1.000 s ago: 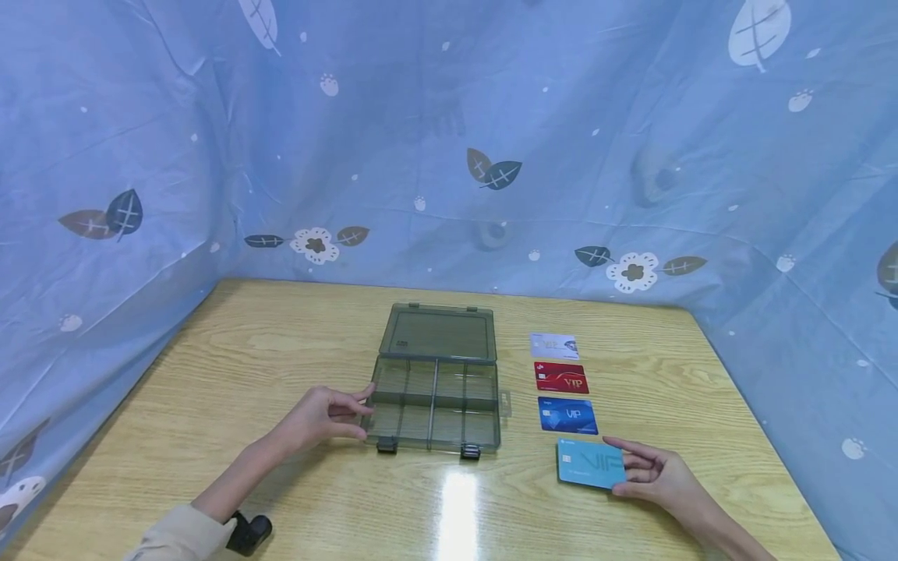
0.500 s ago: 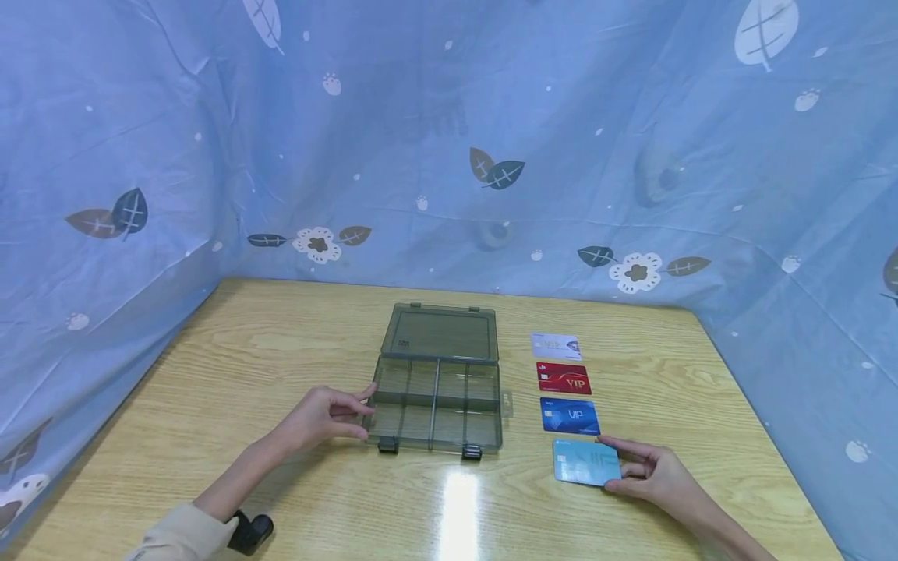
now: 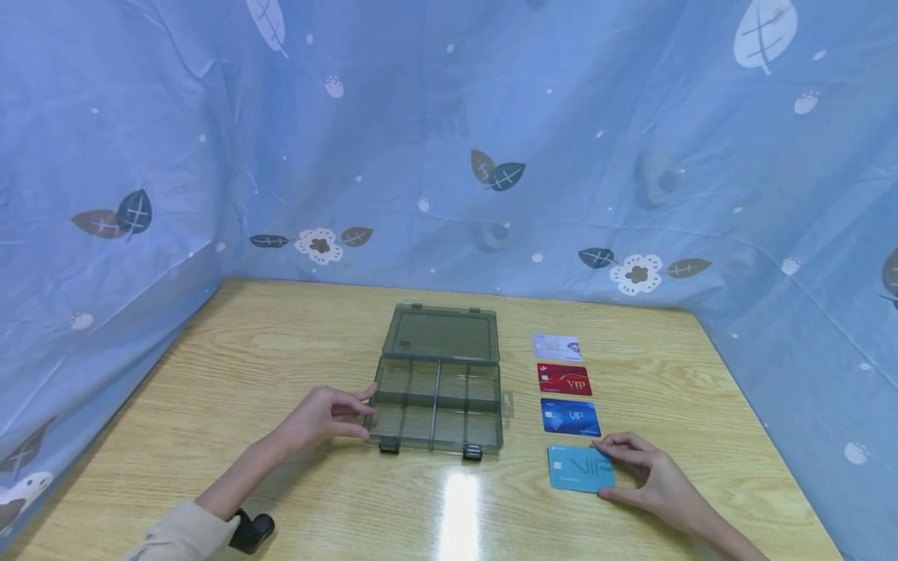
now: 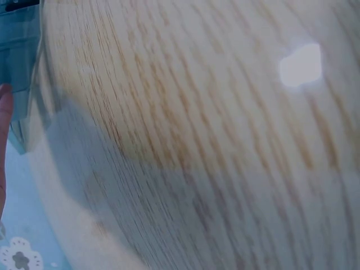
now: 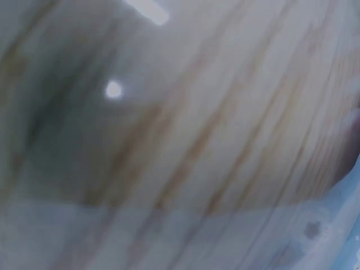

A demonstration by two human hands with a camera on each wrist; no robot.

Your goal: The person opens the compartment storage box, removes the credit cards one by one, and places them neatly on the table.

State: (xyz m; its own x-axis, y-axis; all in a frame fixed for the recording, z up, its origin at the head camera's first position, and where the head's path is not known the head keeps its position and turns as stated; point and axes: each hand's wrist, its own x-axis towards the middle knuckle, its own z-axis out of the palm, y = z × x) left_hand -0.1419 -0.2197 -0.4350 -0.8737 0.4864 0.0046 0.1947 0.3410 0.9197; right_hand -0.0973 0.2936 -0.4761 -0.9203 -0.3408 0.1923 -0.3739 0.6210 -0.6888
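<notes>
In the head view my right hand (image 3: pixel 641 477) holds a teal VIP card (image 3: pixel 577 468) by its right end, index finger at the upper corner and thumb at the lower one. The card lies flat at the near end of a column of cards. Above it are a blue VIP card (image 3: pixel 570 417), a red one (image 3: pixel 564 379) and a white one (image 3: pixel 557 347). My left hand (image 3: pixel 326 418) rests its fingertips along the left wall of a smoky clear divided box (image 3: pixel 434 444), its lid (image 3: pixel 442 333) folded back. The left wrist view catches one finger (image 4: pixel 4 109) overlapping the box.
The wooden table (image 3: pixel 281 335) is backed by a blue leaf-patterned cloth (image 3: pixel 421 117) on three sides. Two dark latches, one a black latch (image 3: pixel 472 452), jut from the box's front. A clear tab (image 3: pixel 508 404) sticks out on its right. A black object (image 3: pixel 251 532) is by the left wrist.
My right hand has moved slightly left with the teal card, which was a little tilted and now lies flat beneath the blue one. The left hand stays at the box.
</notes>
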